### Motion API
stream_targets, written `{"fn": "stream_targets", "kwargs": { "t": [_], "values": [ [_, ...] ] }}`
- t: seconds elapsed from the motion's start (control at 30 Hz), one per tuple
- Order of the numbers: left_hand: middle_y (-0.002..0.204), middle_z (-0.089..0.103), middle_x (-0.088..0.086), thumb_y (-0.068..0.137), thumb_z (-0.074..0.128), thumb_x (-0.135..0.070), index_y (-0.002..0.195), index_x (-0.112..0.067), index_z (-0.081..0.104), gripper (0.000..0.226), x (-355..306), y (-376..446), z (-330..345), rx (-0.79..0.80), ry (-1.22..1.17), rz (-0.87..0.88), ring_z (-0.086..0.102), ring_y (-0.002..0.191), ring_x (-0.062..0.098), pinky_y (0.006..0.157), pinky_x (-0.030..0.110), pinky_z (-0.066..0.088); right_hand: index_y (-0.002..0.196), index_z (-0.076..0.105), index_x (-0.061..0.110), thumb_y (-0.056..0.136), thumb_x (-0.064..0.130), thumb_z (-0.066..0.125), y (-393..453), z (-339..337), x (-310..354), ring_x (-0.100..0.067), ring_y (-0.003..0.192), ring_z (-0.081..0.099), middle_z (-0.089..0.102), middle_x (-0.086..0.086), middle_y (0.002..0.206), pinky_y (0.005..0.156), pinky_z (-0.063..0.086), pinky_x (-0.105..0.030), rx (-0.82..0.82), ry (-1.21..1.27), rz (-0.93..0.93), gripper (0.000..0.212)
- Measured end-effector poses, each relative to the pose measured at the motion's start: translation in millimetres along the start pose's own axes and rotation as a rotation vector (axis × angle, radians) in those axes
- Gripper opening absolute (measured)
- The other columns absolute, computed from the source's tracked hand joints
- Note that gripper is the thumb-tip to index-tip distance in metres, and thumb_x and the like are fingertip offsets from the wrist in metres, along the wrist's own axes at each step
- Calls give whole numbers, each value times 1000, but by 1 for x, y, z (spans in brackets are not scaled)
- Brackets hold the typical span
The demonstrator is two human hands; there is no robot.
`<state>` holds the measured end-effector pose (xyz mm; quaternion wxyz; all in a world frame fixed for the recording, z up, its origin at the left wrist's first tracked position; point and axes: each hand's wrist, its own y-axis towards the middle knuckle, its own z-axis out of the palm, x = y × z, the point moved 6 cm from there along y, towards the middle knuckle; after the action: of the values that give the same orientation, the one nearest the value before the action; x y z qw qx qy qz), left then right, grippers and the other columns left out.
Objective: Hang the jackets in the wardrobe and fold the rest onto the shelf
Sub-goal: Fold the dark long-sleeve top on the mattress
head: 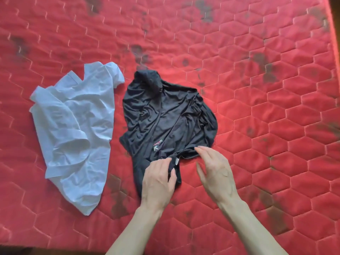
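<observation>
still early days by the look of it. crumpled black stretchy jersey top (168,116) lying bunched in the middle of the bed, small pink-and-white logo (157,145) showing near the front edge, nothing folded yet. left hand (159,179) down on the near edge of it, fingers curled into the fabric by the little white tag (176,161), so grip closed on the cloth as far as can be told. right hand (216,173) just beside, fingers spread and relaxed, grip wide, fingertips at or just over the dark hem, holding nothing; can't tell for sure whether actually touching. probably sorting out which end is which before flattening it.

wrinkled pale blue-white cotton t-shirt (73,131) off to the left, well apart from the hands, also in a loose heap, sleeves every which way. so two garments unfolded, none stacked. no jackets, hangers, wardrobe or shelf anywhere in view, so no telling how that half of the job stands.

surface: red quilted mattress (257,89) with a stitched hexagon pattern, dark grubby blotches scattered all over, more along the top and right side. mattress edge just visible at the far right. nothing else of the room showing, pretty much all bed.
</observation>
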<state>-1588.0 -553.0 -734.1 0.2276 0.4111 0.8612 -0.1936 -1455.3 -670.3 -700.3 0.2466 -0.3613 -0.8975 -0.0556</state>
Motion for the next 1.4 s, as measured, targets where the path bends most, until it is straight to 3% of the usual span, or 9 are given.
{"fn": "stream_targets", "kwargs": {
  "t": [0.17, 0.37, 0.5, 0.7, 0.83, 1.0, 1.2, 1.3, 1.4],
  "values": [
    [112, 69, 0, 93, 70, -24, 127, -12, 68, 37, 16, 7, 76, 179, 94, 71, 64, 102, 25, 88, 42, 54, 133, 67, 17, 89, 6, 68, 9, 70, -38, -27, 114, 62, 69, 3, 127, 92, 51, -41, 118, -92, 112, 45],
    [108, 61, 7, 77, 77, -35, 129, -12, 62, 58, 34, 6, 116, 308, 427, 135, 58, 91, 27, 77, 41, 51, 156, 37, 26, 103, 25, 51, 16, 123, -74, -26, 113, 53, 56, 0, 124, 90, 48, -38, 345, -243, 175, 55],
    [101, 57, 2, 73, 74, -9, 112, -19, 59, 43, 47, 9, 116, 356, 522, 97, 57, 84, 25, 77, 38, 45, 139, 51, 21, 105, 30, 51, 28, 122, -82, -26, 106, 57, 59, -1, 113, 81, 50, -40, 312, -322, 198, 35],
    [115, 52, 2, 85, 57, -12, 118, -23, 50, 36, 67, 16, 97, 388, 588, -2, 53, 105, 27, 90, 40, 37, 104, 68, 12, 93, 18, 70, 31, 106, -89, -35, 89, 61, 63, -12, 99, 64, 49, -44, 202, -480, 85, 12],
    [111, 55, 2, 81, 57, -7, 109, -21, 57, 31, 63, 16, 80, 356, 556, -3, 55, 100, 27, 83, 38, 41, 108, 67, 16, 87, 15, 74, 30, 99, -91, -33, 109, 61, 62, -8, 132, 74, 50, -42, 200, -555, -29, 22],
    [62, 54, -1, 49, 82, 5, 84, -14, 67, 43, 44, 14, 55, 281, 510, 128, 54, 55, 24, 57, 37, 47, 98, 66, 19, 79, 6, 76, 37, 85, -98, -32, 93, 60, 64, -5, 99, 73, 47, -43, 275, -697, -13, 25],
    [79, 56, -3, 96, 45, -13, 120, -18, 49, 25, 37, 2, 40, 386, 328, 212, 54, 70, 25, 78, 36, 43, 120, 57, 26, 101, 14, 42, 41, 69, -115, -27, 116, 52, 60, 0, 120, 97, 36, -39, 470, -826, 7, 27],
    [63, 48, -10, 83, 52, -17, 95, -25, 43, 17, 12, 0, 14, 332, 311, 374, 33, 49, 19, 58, 26, 30, 110, 63, 20, 96, 14, 57, 46, 31, -96, -31, 100, 61, 68, -4, 103, 87, 43, -42, 325, -774, 63, 16],
    [70, 52, -11, 77, 67, -20, 96, -28, 52, 25, 0, -10, -13, 323, 388, 477, 46, 50, 14, 53, 25, 34, 85, 67, 10, 81, 15, 80, 50, -30, -78, -38, 73, 63, 68, -11, 76, 68, 47, -44, 100, -676, 108, 15]
  ]
}}
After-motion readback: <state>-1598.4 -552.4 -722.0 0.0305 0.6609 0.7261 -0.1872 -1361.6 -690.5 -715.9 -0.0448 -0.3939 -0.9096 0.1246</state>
